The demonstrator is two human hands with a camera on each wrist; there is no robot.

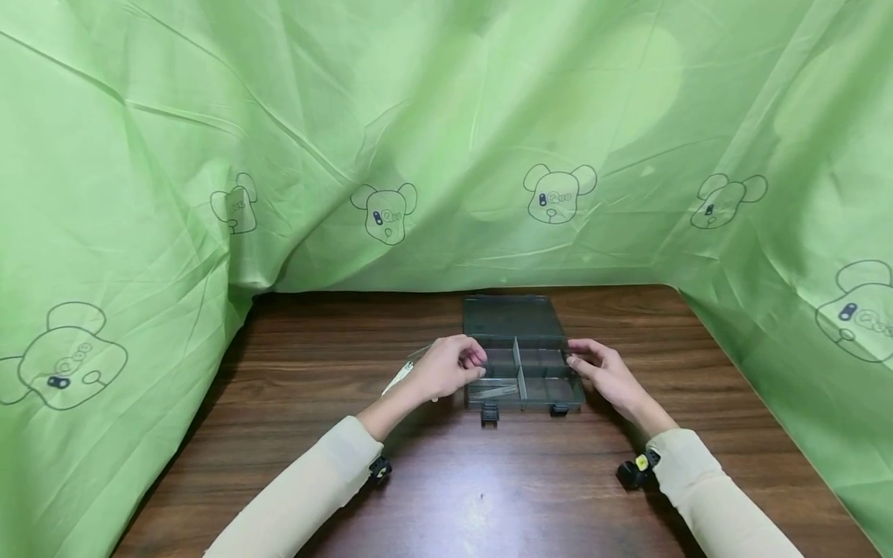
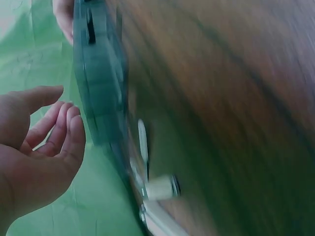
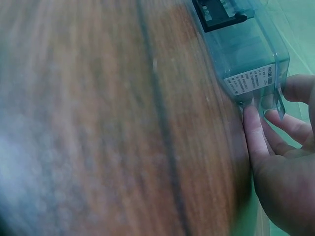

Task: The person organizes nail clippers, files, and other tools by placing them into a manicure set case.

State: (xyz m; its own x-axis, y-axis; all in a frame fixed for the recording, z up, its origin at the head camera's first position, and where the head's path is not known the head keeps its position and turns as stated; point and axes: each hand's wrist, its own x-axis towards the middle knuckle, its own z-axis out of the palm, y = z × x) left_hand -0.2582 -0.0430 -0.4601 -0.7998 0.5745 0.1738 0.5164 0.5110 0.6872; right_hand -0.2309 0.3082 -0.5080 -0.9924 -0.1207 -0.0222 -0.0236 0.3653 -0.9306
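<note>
Smoky-grey transparent plastic compartment box (image 1: 549, 391) lies flat on the dark brown wood-grain tabletop (image 1: 698, 364), ahead of the person and a little right of the middle. From my remote post I see that the right hand (image 1: 605, 377) holds its right end lightly between thumb and fingers, I think so that the box does not slide. The left hand (image 1: 445, 366) is released: its fingers bend loosely by the left compartments, and I find nothing between them. The flat tinted lid (image 1: 512, 316) is folded open at the far side, which probably leaves the compartments free from above. Small white objects (image 2: 160, 189), one like a short cylinder, lie left of the box, perhaps for easy reach; they are too blurred for me to name. As for its looks, the box is rectangular, with pale upright dividers (image 1: 518, 358) inside and two black latches (image 1: 490, 415) standing out at the near edge. One slim translucent strip (image 1: 494, 392) lies in the near left compartment, and one white printed label (image 3: 250, 79) sits close to the right hand.
</note>
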